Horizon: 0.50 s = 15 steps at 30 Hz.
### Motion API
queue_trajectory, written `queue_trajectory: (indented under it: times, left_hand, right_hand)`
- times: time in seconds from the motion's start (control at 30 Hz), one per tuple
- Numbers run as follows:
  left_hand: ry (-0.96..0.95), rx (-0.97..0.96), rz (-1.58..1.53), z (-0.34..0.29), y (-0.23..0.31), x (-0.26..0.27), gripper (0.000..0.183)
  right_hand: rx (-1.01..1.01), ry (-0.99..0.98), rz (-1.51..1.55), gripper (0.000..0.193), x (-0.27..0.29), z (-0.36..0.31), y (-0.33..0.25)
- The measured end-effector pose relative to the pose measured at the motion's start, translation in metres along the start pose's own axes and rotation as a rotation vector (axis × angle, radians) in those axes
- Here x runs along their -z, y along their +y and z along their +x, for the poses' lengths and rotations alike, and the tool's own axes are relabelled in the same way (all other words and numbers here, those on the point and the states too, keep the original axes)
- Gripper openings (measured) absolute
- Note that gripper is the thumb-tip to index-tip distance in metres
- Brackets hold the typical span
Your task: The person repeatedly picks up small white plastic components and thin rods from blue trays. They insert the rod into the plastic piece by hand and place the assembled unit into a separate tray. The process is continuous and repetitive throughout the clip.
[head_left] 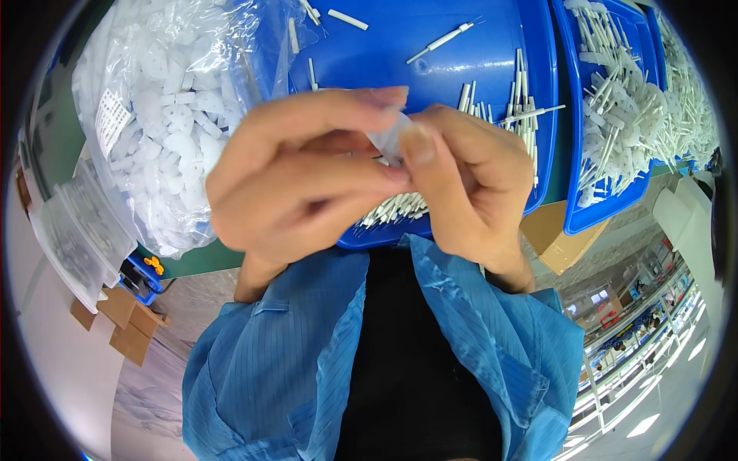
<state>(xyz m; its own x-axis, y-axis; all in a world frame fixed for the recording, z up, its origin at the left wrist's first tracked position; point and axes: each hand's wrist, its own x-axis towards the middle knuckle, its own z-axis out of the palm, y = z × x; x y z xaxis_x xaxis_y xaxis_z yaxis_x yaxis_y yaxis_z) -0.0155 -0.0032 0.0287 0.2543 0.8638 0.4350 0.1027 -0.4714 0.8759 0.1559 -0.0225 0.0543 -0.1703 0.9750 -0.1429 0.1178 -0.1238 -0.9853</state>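
Close in front of me, a small translucent white plastic piece is held between both hands. My right hand pinches it between thumb and curled forefinger. From the other side, my left hand closes on it with its fingertips; those fingers are a little blurred. Most of the piece is hidden by the fingers, so its full shape does not show. Beneath and beyond the hands lies a blue tray, holding many thin white rods with fine wire ends. One such rod lies apart near the far side.
On the left, a clear bag bulges with flat translucent white pieces. At the right, another blue tray is heaped with pieces joined to rods. Clear plastic containers stand at far left. A cardboard box sits below the right tray.
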Motion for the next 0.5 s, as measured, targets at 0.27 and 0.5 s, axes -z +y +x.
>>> queue_trajectory:
  times: [0.27, 0.5]
  left_hand:
    - [-0.047, -0.234, 0.068, -0.002, -0.012, 0.002, 0.033]
    - [0.184, 0.107, -0.252, -0.004, -0.010, -0.004, 0.028]
  right_hand:
    - [0.018, 0.221, -0.622, 0.033, 0.012, 0.034, -0.007]
    - [-0.007, 0.273, -0.890, 0.021, 0.028, 0.056, 0.019]
